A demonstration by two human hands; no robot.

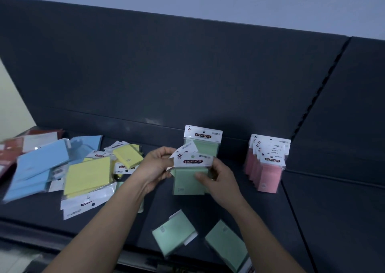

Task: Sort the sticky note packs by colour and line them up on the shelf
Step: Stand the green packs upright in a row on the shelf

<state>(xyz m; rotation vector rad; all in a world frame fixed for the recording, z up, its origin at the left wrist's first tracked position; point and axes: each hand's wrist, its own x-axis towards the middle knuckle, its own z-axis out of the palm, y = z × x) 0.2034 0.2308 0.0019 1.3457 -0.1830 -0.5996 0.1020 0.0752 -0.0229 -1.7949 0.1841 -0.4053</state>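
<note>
I hold green sticky note packs [188, 181] upright above the dark shelf [208, 216], my left hand [155, 169] gripping their left edge and white header, my right hand [218, 181] on their right side and front. Behind them one green pack [205, 142] stands against the back panel. A row of several pink packs [268, 168] stands at the right. Two green packs [174, 232] [226, 242] lie flat near the front edge. Yellow packs [88, 176] and blue packs [41, 162] lie in a loose heap at the left.
Red and white packs [12, 149] lie at the far left edge, blurred. The shelf's dark back panel [187, 75] rises behind everything. A slotted upright [318, 93] divides it from another dark bay at the right.
</note>
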